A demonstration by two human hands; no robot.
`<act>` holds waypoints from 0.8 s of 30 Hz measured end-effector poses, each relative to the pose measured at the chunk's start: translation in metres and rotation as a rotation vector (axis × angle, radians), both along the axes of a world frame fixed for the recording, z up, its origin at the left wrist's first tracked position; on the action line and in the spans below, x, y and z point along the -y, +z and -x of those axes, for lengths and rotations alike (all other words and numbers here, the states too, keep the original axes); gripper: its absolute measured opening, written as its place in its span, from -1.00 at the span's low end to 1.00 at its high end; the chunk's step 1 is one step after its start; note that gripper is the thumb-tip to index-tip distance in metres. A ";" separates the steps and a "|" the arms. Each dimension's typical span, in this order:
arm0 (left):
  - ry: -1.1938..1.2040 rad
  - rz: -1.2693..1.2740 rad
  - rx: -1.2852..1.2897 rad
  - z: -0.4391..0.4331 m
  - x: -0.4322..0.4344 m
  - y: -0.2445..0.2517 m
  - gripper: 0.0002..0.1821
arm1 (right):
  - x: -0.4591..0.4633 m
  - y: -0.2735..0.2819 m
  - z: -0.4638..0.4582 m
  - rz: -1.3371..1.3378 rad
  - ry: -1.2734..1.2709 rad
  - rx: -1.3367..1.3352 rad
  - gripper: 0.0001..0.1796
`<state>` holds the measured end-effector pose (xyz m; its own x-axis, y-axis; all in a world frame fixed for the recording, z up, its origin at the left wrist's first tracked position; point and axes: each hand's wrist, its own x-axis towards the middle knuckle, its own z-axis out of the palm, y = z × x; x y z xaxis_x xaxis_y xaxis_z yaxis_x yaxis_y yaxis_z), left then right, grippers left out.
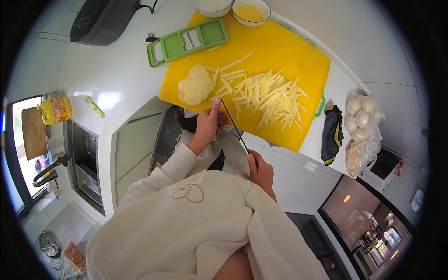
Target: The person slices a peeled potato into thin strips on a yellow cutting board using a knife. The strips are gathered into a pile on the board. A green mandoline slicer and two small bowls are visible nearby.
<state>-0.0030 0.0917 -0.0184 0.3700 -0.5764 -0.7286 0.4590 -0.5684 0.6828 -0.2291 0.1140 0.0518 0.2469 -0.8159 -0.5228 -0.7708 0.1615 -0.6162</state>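
My right hand point(259, 168) is closed round the handle of a kitchen knife point(235, 124), whose blade points up and left past the near edge of a yellow cutting board point(276, 45). My left hand point(210, 124) is at that edge beside the blade's tip, thumb up and fingers partly hidden; whether it pinches anything I cannot tell. Just above it, a stack of round potato slices point(195, 85) lies on the board's left part. A spread pile of cut potato sticks point(269, 96) covers the middle and right, with a few looser sticks between the two.
A green slicer frame point(189, 41) overlaps the board's upper left. Two bowls, one with yellow contents point(250, 13), stand at its far edge. Dark gloves point(331, 135) and a bag of round white items point(362, 113) lie right. A green peeler point(94, 106) and a sink point(85, 168) are left.
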 end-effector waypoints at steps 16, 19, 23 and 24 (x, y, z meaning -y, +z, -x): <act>-0.153 -0.007 0.021 -0.007 0.008 0.009 -0.18 | -0.003 -0.009 0.000 0.021 0.050 -0.116 -0.50; -0.144 0.013 -0.002 -0.006 0.007 0.011 -0.20 | -0.005 -0.013 -0.001 0.040 0.061 -0.111 -0.49; -0.135 0.086 -0.008 -0.006 0.008 0.009 -0.21 | -0.003 -0.018 -0.004 0.043 0.083 -0.109 -0.50; -0.136 0.081 -0.011 -0.006 0.008 0.008 -0.21 | -0.002 -0.020 -0.004 0.051 0.090 -0.104 -0.50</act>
<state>0.0033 0.0836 -0.0108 0.2774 -0.6774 -0.6814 0.3891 -0.5692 0.7243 -0.2247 0.1159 0.0321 0.2671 -0.8189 -0.5079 -0.8411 0.0592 -0.5377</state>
